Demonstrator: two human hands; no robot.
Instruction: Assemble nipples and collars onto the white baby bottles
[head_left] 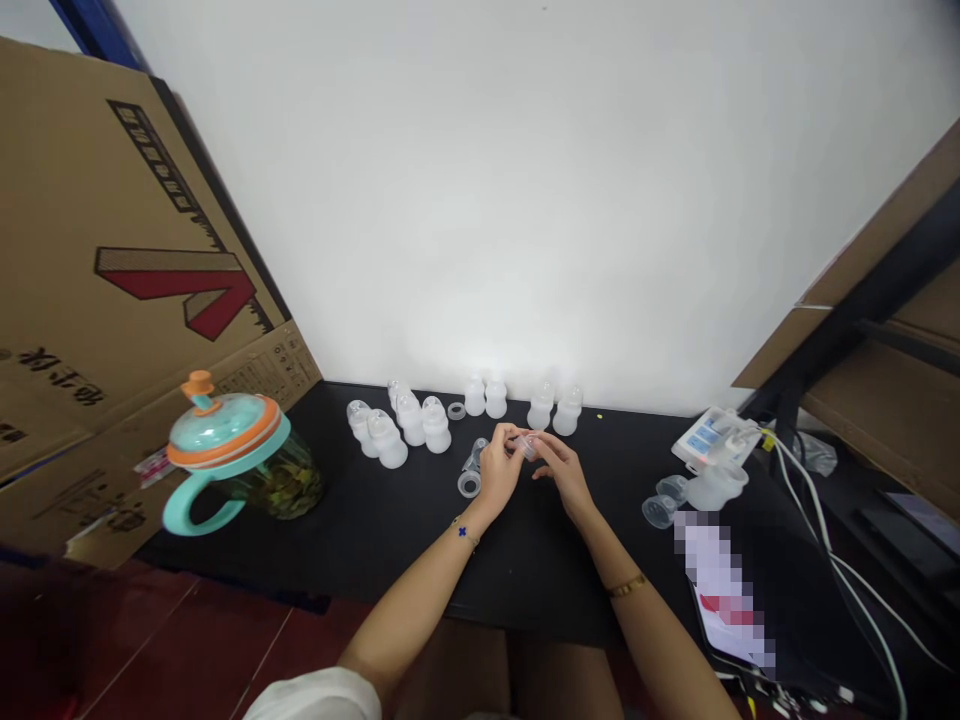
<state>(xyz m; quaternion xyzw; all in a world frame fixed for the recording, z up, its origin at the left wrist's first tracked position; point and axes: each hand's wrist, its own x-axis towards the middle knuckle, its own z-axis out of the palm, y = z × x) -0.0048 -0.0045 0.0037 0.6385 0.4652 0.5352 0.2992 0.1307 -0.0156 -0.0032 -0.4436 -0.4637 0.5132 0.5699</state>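
Above the middle of the black table, my left hand [502, 462] and my right hand [561, 470] meet with fingers closed around a small clear plastic piece [529, 446]. Fingers cover part of it, so I cannot tell its exact kind. Just left of my left hand lie a translucent ring [469, 484] and clear nipple-like pieces [477, 456]. Beyond my hands stand white baby bottles with clear tops: one pair [495, 398] in the middle, another pair [568, 414] to the right. Further left is a group of several more bottles [388, 442]. A loose ring [456, 410] rests beside the middle pair.
A large teal-lidded jug [289, 480] with leaves inside stands at left, before a cardboard box [112, 250]. On the right are clear cups [660, 511], a white bottle-like piece [716, 487], a white box [705, 440], a phone [731, 620] and white cables [825, 530].
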